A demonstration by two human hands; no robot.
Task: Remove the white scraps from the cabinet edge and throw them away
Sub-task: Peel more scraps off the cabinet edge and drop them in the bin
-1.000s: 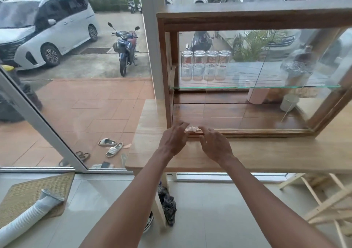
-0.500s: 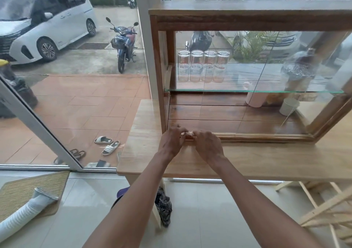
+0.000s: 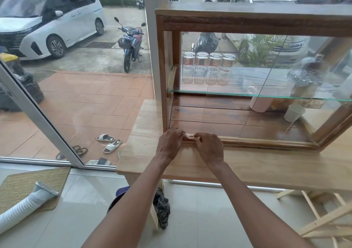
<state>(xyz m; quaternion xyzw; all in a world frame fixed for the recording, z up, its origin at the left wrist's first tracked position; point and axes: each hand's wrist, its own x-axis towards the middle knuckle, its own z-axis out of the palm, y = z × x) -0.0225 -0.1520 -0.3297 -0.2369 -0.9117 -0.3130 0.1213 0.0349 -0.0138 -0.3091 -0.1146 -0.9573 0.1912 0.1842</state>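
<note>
A wooden cabinet (image 3: 161,72) with glass panes stands on a light wooden table (image 3: 266,167). Small white scraps (image 3: 189,136) lie along the cabinet's bottom front edge, near its left corner. My left hand (image 3: 169,142) and my right hand (image 3: 209,148) meet at that spot, fingertips pinched on the scraps from either side. Most of the scrap material is hidden by my fingers.
Inside the cabinet, several glass jars (image 3: 208,68) stand on a glass shelf, with a white cup (image 3: 294,112) below. Under the table lie a dark bag (image 3: 162,207) and a dark bin (image 3: 118,198). A white hose (image 3: 22,207) rests on a mat at left; wooden slats (image 3: 323,217) at right.
Both hands have stayed at the cabinet's lower edge, closing tighter around the scraps. The view has shifted slightly, with the cabinet now more to the left and lower.
</note>
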